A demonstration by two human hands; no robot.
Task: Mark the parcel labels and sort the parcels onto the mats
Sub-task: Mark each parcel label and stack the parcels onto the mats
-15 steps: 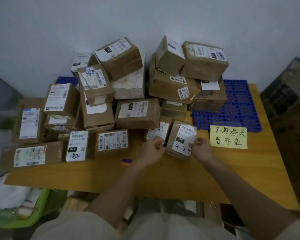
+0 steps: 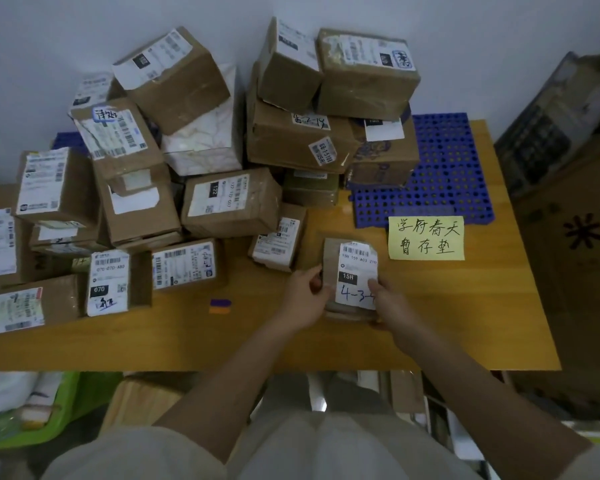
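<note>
Both hands, left & right, have a grip clamped on a small parcel w/ its label marked, just above the surface; blue mat beyond part-filled, approx. a dozen boxes unsorted.

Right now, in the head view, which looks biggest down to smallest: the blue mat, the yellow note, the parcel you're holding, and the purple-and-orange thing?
1. blue mat, though parcels hide part of it
2. yellow note and held parcel: too alike to rank
3. purple-and-orange thing

Pale beige top (short sleeves); bare forearms
</note>
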